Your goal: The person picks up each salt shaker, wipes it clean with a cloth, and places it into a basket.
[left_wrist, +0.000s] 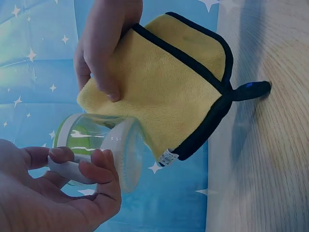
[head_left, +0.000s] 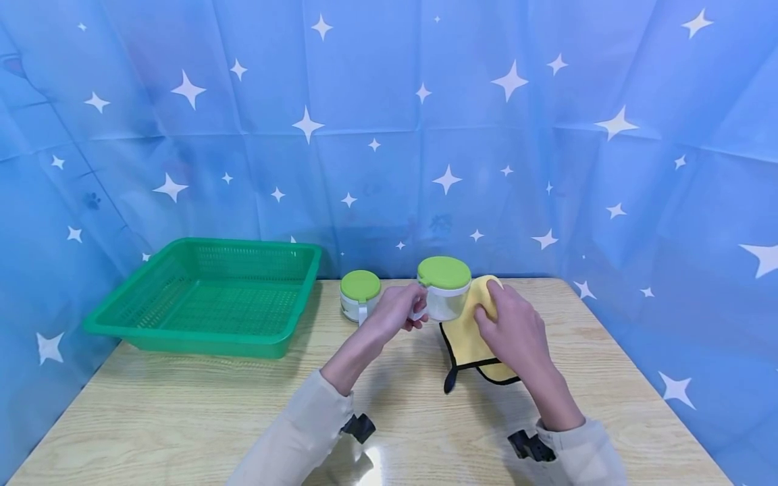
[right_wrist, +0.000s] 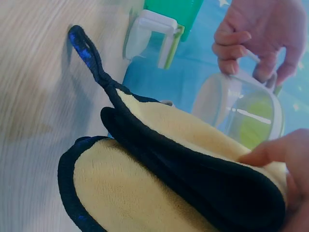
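My left hand (head_left: 398, 312) grips the white handle (left_wrist: 72, 170) of a clear jar (head_left: 445, 304) with a green lid (head_left: 444, 272), held up off the table. In my right hand (head_left: 516, 329) is a yellow cloth (head_left: 467, 335) with black edging, pinched between thumb and fingers. The cloth lies against or close beside the jar's right side; its folds hang down toward the table, with a black loop (left_wrist: 251, 91) at one corner. In the right wrist view, the cloth (right_wrist: 135, 188) hides part of the jar (right_wrist: 241, 108).
A second, smaller green-lidded jar (head_left: 360, 295) with a white handle stands on the table just left of my left hand. Farther left is a green plastic basket (head_left: 294, 322). A blue star-patterned curtain (head_left: 389, 169) hangs behind the wooden table (head_left: 182, 412).
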The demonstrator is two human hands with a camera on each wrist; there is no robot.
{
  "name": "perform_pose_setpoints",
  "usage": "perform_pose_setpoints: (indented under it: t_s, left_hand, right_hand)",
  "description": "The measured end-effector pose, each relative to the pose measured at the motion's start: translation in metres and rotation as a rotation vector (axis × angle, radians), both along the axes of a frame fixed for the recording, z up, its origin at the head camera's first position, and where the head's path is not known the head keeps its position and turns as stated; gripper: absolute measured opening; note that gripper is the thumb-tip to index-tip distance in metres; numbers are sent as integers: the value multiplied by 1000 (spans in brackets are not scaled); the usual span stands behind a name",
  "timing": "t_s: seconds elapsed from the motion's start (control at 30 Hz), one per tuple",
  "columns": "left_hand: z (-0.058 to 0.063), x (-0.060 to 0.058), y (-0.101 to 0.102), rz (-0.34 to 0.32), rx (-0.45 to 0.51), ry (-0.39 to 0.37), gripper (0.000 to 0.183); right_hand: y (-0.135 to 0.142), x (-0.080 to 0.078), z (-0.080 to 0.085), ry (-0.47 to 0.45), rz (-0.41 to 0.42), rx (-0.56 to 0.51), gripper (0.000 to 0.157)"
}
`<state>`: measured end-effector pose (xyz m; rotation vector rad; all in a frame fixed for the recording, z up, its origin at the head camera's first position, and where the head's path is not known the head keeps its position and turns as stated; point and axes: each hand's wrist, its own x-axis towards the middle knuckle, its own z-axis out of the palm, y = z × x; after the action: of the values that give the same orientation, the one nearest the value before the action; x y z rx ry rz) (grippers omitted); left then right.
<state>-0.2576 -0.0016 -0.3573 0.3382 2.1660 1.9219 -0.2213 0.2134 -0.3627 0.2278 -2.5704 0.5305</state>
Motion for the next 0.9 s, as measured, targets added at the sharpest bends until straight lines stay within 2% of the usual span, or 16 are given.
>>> perform_pose_setpoints:
  t_s: [0.17, 0.2, 0.37, 0.6, 0.9]
  left_hand:
    - [0, 0, -2, 20, 2, 19, 30]
    - [0, 0, -2, 23, 1, 21, 30]
    - [-3, -3, -2, 36, 12, 0, 28]
    - [-6, -5, -1, 41, 45, -47, 29]
    - [-4, -5, -2, -9, 67, -51, 35]
  right_hand:
    - [2, 0, 2, -15, 14, -22, 44]
    - [2, 0, 2, -18, 19, -22, 43]
    - [3, -1, 2, -63, 46, -8, 16]
    - [5, 0, 3, -130, 62, 25, 16]
    - [7, -1, 3, -122, 11, -3, 15]
